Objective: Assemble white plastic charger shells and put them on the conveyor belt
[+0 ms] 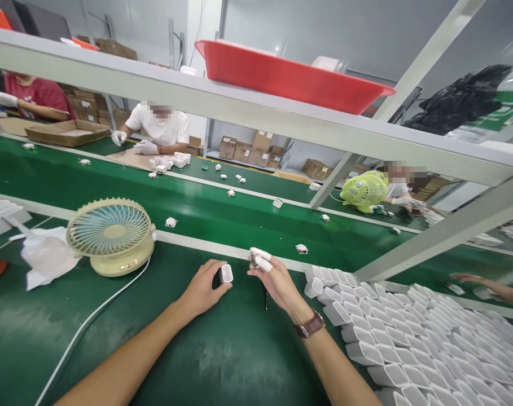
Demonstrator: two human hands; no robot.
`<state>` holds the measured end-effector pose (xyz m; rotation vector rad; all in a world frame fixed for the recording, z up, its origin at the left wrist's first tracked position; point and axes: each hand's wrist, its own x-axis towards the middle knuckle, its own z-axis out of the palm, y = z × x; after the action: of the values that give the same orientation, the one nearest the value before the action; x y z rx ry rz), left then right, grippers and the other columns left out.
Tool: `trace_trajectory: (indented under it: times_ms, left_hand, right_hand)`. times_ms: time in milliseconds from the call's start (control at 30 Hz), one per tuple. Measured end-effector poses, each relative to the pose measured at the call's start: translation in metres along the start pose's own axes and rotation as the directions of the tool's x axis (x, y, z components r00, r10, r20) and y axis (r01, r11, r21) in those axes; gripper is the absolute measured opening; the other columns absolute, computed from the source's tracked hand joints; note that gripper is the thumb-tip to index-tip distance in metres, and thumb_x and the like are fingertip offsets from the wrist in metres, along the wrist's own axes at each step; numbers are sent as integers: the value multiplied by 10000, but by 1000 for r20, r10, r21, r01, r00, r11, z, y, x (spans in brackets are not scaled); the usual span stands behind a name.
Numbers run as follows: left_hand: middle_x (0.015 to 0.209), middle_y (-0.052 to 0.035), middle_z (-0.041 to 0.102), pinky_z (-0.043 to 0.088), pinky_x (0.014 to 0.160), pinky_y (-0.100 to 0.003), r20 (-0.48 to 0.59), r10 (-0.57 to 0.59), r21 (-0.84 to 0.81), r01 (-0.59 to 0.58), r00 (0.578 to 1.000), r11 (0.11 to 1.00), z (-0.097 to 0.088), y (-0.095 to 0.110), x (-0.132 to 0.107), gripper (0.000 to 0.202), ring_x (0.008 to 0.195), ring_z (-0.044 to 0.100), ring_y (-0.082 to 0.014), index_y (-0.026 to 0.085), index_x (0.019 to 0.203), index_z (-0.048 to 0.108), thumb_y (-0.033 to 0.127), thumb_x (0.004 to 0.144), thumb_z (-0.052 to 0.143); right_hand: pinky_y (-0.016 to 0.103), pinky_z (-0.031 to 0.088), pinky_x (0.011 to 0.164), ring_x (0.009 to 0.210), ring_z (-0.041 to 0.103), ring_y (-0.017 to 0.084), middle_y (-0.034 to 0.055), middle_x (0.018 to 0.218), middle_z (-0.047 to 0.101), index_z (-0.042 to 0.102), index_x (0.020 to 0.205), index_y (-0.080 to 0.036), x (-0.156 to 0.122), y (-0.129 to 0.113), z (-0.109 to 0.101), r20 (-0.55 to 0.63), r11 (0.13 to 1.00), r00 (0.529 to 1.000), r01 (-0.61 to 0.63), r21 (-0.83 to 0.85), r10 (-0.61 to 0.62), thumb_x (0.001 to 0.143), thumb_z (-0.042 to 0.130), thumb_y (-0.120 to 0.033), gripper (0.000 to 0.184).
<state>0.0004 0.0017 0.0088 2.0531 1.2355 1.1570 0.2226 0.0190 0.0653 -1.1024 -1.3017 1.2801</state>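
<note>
My left hand (205, 287) grips a small white plastic housing (226, 274) between thumb and fingers, its open mouth facing up. To its right, my right hand (273, 276) pinches a small circuit board (255, 260), partly hidden by the fingers. White finger cots cover some fingertips of that hand, and a brown watch is on its wrist. Both hands are above the green worktop (239, 344), with a gap between the housing and the board. A thin dark wire hangs under my right hand. Beyond, a white-topped assembly (301, 248) lies on the green conveyor belt (222, 225).
Rows of white housings (387, 332) fill the right side. A beige fan (112, 234) with a white cable stands left, beside a white bottle (44, 248). A shelf frame carries a red tray (290, 73) overhead. Co-workers sit across the belt; another person's arm (493, 287) reaches in at right.
</note>
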Motion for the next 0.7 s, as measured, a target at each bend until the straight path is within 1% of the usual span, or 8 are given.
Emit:
trace_trajectory:
  times_ms: [133, 233, 333, 400, 467, 533, 600, 700]
  left_hand:
    - [1284, -92, 656, 540, 1008, -436, 25, 54, 28, -54, 998, 998, 2, 6, -6, 405, 1128, 675, -268, 262, 1327, 577, 285, 926, 628]
    - [1299, -106, 649, 554, 999, -419, 47, 85, 14, -86, 995, 996, 4, 8, -10, 427, 1117, 682, -264, 259, 1360, 558, 281, 937, 617]
    - [1300, -105, 653, 554, 1026, -420, 65, 105, -3, -105, 992, 994, 5, 9, -12, 443, 1139, 679, -264, 268, 1384, 550, 288, 946, 615]
    - [1320, -102, 651, 543, 1054, -434, 66, 100, -4, -100, 993, 995, 6, 9, -12, 462, 1171, 670, -268, 274, 1407, 534, 298, 952, 612]
    - [1350, -97, 646, 531, 1075, -453, 59, 87, 1, -87, 994, 996, 6, 8, -13, 492, 1205, 659, -271, 282, 1436, 505, 309, 957, 613]
    - [1368, -95, 647, 518, 1090, -471, 54, 79, 8, -79, 995, 997, 7, 8, -14, 514, 1226, 651, -276, 290, 1459, 477, 320, 964, 611]
    - [1366, -97, 655, 520, 1080, -480, 58, 81, 17, -82, 995, 997, 7, 8, -14, 521, 1221, 654, -279, 296, 1473, 455, 333, 976, 605]
    - [1362, -96, 664, 526, 1057, -486, 77, 98, 28, -101, 992, 994, 7, 11, -15, 523, 1209, 661, -281, 301, 1485, 433, 358, 991, 597]
  right_hand:
    - [361, 619, 691, 725, 672, 164, 102, 1057, 738, 735, 1108, -196, -33, -2, 0, -19, 989, 998, -61, 138, 65, 810, 800, -519, 444]
    - [390, 633, 778, 820, 706, 192, 93, 1089, 743, 737, 1131, -213, -46, 2, 0, -22, 985, 997, -70, 160, 75, 767, 859, -447, 450]
    - [450, 623, 917, 1007, 715, 241, 87, 1159, 717, 702, 1256, -246, -53, 8, 1, 20, 998, 1000, -4, 65, 2, 777, 855, -401, 525]
    - [436, 618, 955, 1037, 712, 230, 86, 1236, 664, 669, 1321, -275, -58, 13, 2, 41, 992, 993, 116, -59, -114, 849, 784, -394, 500]
    - [392, 620, 960, 1051, 703, 209, 91, 1298, 612, 618, 1388, -297, -63, 18, 2, 44, 941, 965, 260, -217, -257, 927, 686, -353, 470]
    - [382, 624, 960, 1071, 694, 205, 99, 1317, 602, 534, 1470, -309, -67, 20, 2, 68, 848, 927, 366, -384, -369, 979, 600, -289, 495]
    - [410, 610, 997, 1115, 687, 220, 106, 1332, 614, 446, 1531, -316, -71, 21, 0, 126, 745, 898, 423, -516, -422, 1002, 553, -229, 547]
    - [451, 558, 1083, 1241, 649, 249, 114, 1403, 609, 367, 1568, -321, -76, 20, -2, 210, 613, 858, 488, -621, -469, 1010, 528, -161, 602]
